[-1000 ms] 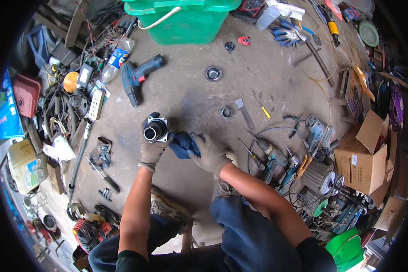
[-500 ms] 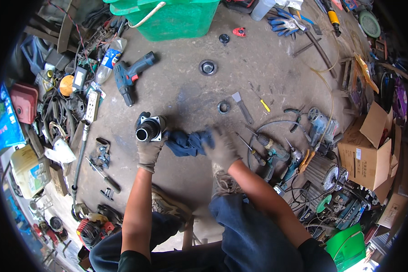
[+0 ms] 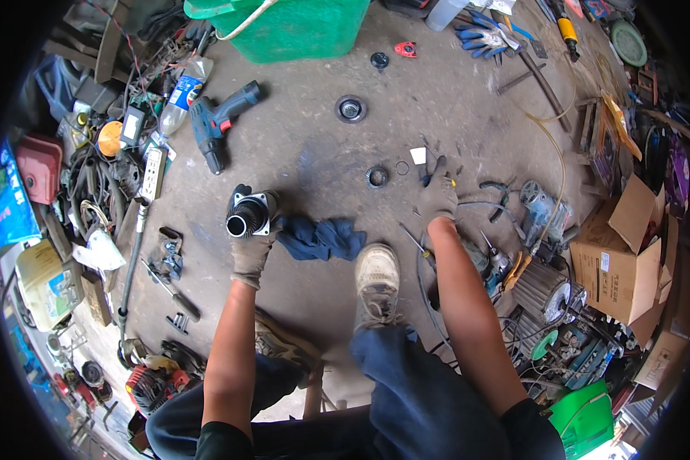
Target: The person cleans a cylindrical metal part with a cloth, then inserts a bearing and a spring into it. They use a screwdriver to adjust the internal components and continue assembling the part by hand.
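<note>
Cylinder (image 3: pixel 251 214), long axis aslant; open end toward lower left

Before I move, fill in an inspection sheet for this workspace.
Surface: concrete floor, dark stains showing.
Work items: splined metal part, in hand; blue cloth, bunched beside it; scraper, pale blade showing.
Clutter: cordless drill and plastic bottle, both lying down.
Hands: left hand grips the metal part; right hand at the scraper, grip unclear.
Cables: black cables tangled near the motor.
Surroundings: green bin ahead; open cardboard box at right.
</note>
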{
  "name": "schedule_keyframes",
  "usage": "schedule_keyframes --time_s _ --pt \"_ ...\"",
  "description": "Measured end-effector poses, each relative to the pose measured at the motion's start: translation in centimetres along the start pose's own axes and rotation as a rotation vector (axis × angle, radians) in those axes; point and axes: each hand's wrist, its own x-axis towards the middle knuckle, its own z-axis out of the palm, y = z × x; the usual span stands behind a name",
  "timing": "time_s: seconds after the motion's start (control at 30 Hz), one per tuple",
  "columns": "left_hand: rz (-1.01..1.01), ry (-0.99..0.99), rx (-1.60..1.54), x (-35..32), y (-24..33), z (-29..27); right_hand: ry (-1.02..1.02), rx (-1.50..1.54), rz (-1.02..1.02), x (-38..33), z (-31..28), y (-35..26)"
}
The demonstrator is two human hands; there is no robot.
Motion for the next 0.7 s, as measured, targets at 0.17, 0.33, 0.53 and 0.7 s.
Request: schedule_keyframes --time_s 0.17,0.33,0.53,0.7 --pt "-0.166 0.001 -0.115 -0.8 -1.6 -0.7 -0.039 -0.063 -0.232 -0.9 -1.8 -1.8" --pt "-0.208 0.02 -0.015 -1.3 -0.5 -0.1 -0.138 -0.236 -0.281 1.5 -1.1 -2.0" --pt "-0.04 0.138 -0.075 -1.1 -2.5 -0.3 -0.1 -0.293 -0.452 1.3 0.0 -2.7" --pt "-0.171 0.043 0.002 -1.4 -2.6 -0.2 0.036 -0.09 -0.26 0.4 -0.6 -2.3"
